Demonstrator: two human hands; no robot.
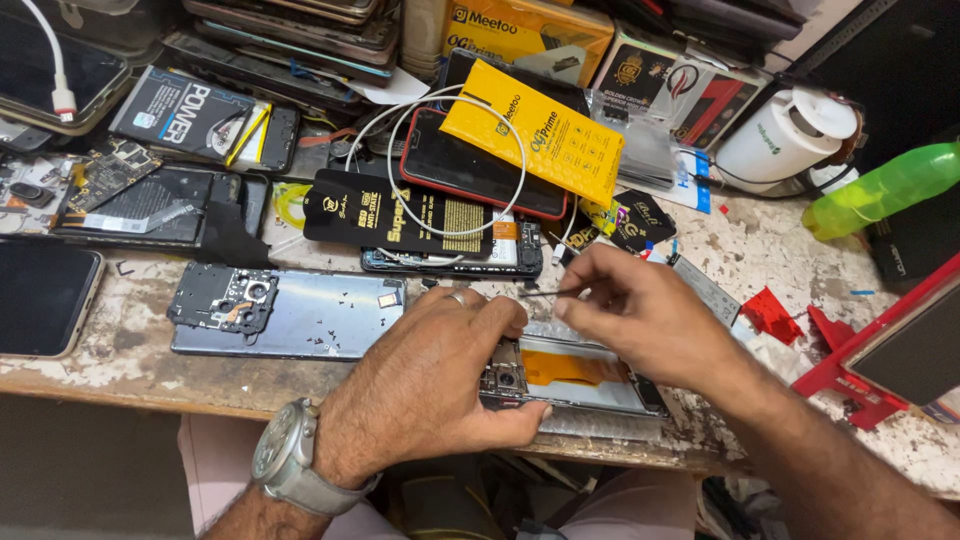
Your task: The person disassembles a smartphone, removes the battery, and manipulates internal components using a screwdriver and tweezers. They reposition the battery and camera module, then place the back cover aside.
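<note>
Hands meet over an opened phone lying at the near edge of the workbench, its long axis running left to right across the person's body. The left hand is clamped on the phone's left end, thumb along the near edge and fingers curled over the camera end, so it is the nearer of the 2 and does the steadying. The right hand hovers just above the phone's middle, pinched narrow on thin tweezers whose tips point left toward the left hand's knuckles (what the tips hold, if anything, is too small to tell). Just left of the left hand lies a detached back cover, parallel to the phone. The bench top is chipped and worn, crowded at the back with a red-edged phone, a looped white cable, a yellow packet and a green bottle.
</note>
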